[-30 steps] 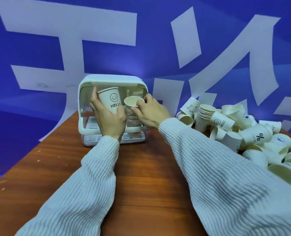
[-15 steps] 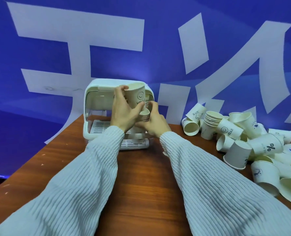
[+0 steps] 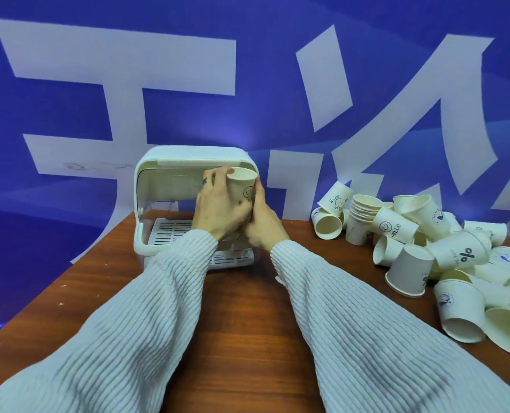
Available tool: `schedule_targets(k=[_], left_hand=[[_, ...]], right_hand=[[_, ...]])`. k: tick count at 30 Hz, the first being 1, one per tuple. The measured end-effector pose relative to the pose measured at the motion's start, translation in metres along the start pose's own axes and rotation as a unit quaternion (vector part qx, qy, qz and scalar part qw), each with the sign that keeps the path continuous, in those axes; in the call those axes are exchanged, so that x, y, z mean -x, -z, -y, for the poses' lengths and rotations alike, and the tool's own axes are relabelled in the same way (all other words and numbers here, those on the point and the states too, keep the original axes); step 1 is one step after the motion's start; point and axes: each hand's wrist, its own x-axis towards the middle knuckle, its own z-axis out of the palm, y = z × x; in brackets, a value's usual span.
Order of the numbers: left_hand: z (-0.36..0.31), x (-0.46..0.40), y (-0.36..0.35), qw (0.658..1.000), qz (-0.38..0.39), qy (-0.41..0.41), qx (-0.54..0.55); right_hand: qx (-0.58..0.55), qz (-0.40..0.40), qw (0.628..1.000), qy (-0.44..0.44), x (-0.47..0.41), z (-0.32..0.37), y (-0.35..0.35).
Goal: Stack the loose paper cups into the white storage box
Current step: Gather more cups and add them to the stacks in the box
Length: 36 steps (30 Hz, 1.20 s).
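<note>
Landmark: white storage box (image 3: 170, 158), at the far left part of the wooden table (image 3: 241, 317).

Nearest the camera: two sleeves of ribbed pale knit run up the table toward the front of the box.

Left hand (image 3: 218, 210): in front of the box opening, fingers curled round the left side of an upright paper cup (image 3: 243, 186) (smiley print faces the camera, rim up). Cup sits at the right half of the opening, rim just under the box's raised lid.

Right hand (image 3: 262, 222): pressed against the cup's right side and its lower part, fingers wrapped there. What lies under the cup is hidden by both hands, so cannot tell if the grip takes in a stack below.

Box floor: slatted tray (image 3: 170, 234), visible left of the hands.

Right of the box, well apart: pile of loose cups (image 3: 444, 257), most on their sides, with one short nested stack (image 3: 364, 213) upright at its near-left.

Behind the box: blue backdrop (image 3: 68, 22) with large white strokes.
</note>
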Motion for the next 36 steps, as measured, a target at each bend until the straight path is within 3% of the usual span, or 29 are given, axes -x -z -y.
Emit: schedule_targets(k=[3, 7, 13, 15, 17, 21, 29, 32, 36], left_hand=[[0.011, 0.003, -0.002, 0.999, -0.010, 0.019, -0.025], [0.025, 0.008, -0.009, 0.990, -0.022, 0.003, -0.140], [0.029, 0.012, -0.012, 0.992, 0.021, 0.018, -0.125], [0.025, 0.006, -0.006, 0.986, 0.046, 0.003, -0.162], [0.014, 0.007, -0.001, 0.983, 0.025, -0.033, -0.179], [-0.025, 0.029, -0.012, 0.989, -0.043, -0.111, -0.092], [-0.127, 0.094, -0.090, 0.984, 0.116, -0.121, 0.060], [-0.164, 0.116, -0.120, 0.966, 0.193, -0.145, 0.092], [-0.210, 0.146, -0.157, 0.939, 0.285, -0.175, 0.078]], right_hand=[[-0.018, -0.001, 1.000, 0.001, -0.001, -0.003, -0.001], [-0.027, -0.012, 1.000, 0.004, 0.000, -0.007, -0.005], [-0.013, 0.036, 0.999, -0.002, -0.001, -0.002, -0.006], [-0.005, 0.051, 0.999, 0.004, 0.003, 0.003, 0.001], [-0.005, 0.039, 0.999, 0.005, 0.011, 0.005, 0.008], [0.031, 0.001, 0.999, 0.025, 0.041, 0.001, 0.031], [0.169, -0.016, 0.983, -0.064, 0.148, -0.053, 0.131], [0.271, -0.051, 0.956, -0.095, 0.194, -0.073, 0.179], [0.352, -0.112, 0.905, -0.210, 0.244, -0.104, 0.243]])
